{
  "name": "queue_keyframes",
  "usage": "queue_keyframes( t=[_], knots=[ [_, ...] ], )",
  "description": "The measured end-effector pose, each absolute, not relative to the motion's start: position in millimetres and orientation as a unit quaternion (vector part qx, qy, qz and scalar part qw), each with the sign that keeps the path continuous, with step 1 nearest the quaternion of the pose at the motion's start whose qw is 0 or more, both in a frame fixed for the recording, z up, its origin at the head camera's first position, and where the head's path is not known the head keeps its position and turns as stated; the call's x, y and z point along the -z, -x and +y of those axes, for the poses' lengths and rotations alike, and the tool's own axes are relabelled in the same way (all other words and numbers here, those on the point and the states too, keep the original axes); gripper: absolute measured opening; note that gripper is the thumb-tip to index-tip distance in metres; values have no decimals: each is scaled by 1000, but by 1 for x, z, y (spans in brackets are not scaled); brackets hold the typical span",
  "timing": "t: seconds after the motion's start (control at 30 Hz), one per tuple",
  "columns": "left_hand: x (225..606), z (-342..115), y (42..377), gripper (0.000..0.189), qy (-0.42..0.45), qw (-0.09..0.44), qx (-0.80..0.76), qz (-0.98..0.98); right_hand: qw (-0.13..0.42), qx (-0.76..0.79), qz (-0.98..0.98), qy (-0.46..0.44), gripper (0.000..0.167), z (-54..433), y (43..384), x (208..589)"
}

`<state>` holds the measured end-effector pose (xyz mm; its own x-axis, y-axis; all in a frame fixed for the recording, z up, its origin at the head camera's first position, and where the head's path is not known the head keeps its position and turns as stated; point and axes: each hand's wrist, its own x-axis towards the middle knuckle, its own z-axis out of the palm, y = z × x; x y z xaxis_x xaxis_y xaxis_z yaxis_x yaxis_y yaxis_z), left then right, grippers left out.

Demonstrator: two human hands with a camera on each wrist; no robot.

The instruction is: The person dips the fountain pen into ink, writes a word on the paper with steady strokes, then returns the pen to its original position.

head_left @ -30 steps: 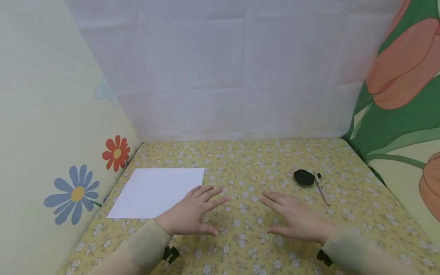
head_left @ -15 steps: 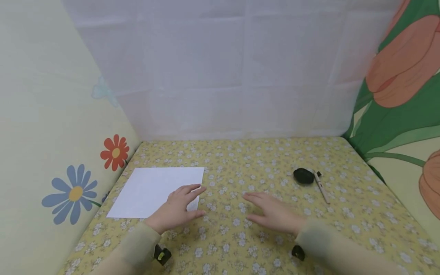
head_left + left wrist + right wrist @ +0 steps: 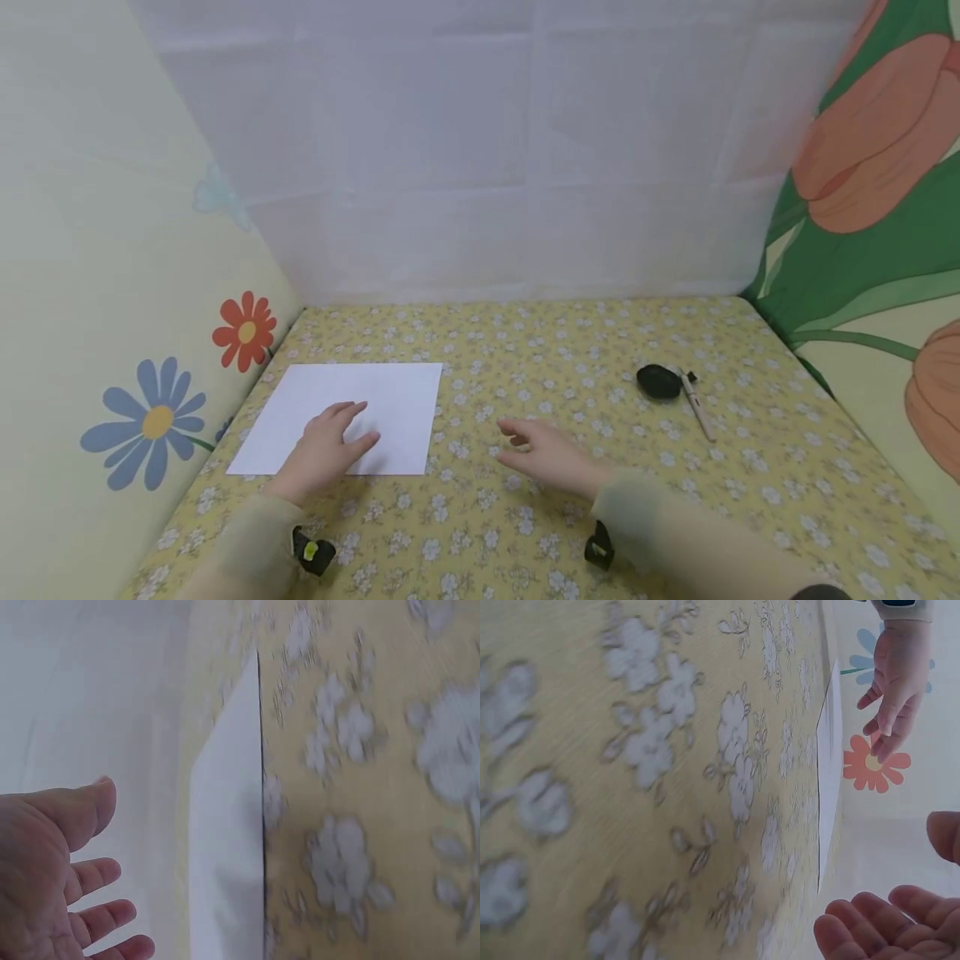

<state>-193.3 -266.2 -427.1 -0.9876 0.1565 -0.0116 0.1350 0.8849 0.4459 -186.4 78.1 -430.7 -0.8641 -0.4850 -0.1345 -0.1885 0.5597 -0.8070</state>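
A white sheet of paper (image 3: 390, 417) lies flat at the left of the table. Over its near part hovers my left hand (image 3: 324, 446), fingers relaxed and thumb apart; the left wrist view shows this hand (image 3: 45, 877) holding nothing, with the paper (image 3: 229, 847) beyond it. My right hand (image 3: 551, 454) is above the cloth to the right of the paper, fingers loosely bent around air. In the right wrist view its fingers (image 3: 870, 922) and thumb are apart. At the right lie a black oval object (image 3: 659, 382) and a slim beige pen-like object (image 3: 697, 406), both untouched.
A yellow floral cloth (image 3: 495, 533) covers the table. White fabric (image 3: 420, 150) hangs along the back edge. Flower-printed panels stand on the left (image 3: 90, 250) and right (image 3: 885, 267). A small black piece (image 3: 692, 377) sits by the pen-like object's far end.
Both hands have moved left. The left hand has come from the paper's right edge to over the paper; the right hand has drawn away from the black object, its fingers bending more.
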Motion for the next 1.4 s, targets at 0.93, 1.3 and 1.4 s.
queue_keyframes(
  t=[0.93,1.3,1.4],
  knots=[
    [451,-384,214,91,116,77,-185,973,270,583,757,124,58,-17,207,440],
    [453,-384,218,89,171,60,-198,963,277,613,733,96,57,-27,204,445],
    [451,-383,218,90,175,58,-205,961,276,616,733,85,56,-27,204,445]
  ],
)
